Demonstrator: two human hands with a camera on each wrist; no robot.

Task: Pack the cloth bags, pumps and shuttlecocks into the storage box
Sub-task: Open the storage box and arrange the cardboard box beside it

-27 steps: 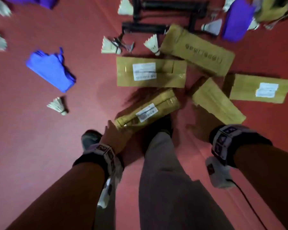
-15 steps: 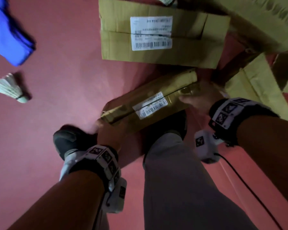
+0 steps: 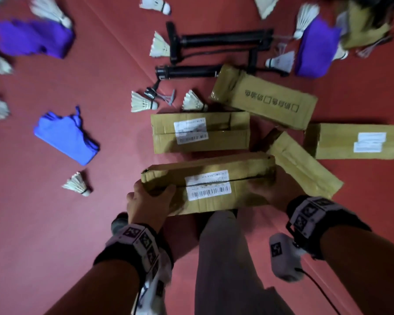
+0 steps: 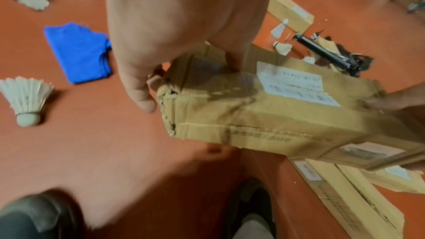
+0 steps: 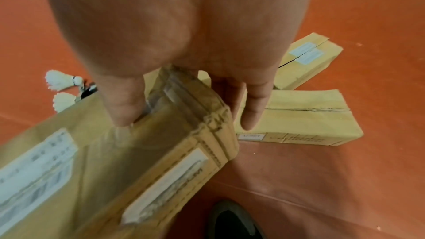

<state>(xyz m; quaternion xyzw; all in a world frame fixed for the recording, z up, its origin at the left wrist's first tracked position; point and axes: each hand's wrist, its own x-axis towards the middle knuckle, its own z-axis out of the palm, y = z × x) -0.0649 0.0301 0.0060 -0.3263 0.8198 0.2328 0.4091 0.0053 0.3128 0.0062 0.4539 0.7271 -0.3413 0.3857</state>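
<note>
Both hands hold one long cardboard box (image 3: 208, 185) by its ends: the left hand (image 3: 146, 201) curls over the near-left corner, the right hand (image 3: 272, 189) clamps the other end, thumb on top. It sits level, lifted just off the red floor (image 3: 55, 223) before the person's legs. To do this well I'd keep it level and set it down flaps up, near the blue cloth bag (image 3: 65, 136), pumps (image 3: 214, 39) and scattered shuttlecocks (image 3: 76, 184). Whether this box is empty, or taped shut, I cannot tell; motion blur smears its label.
</note>
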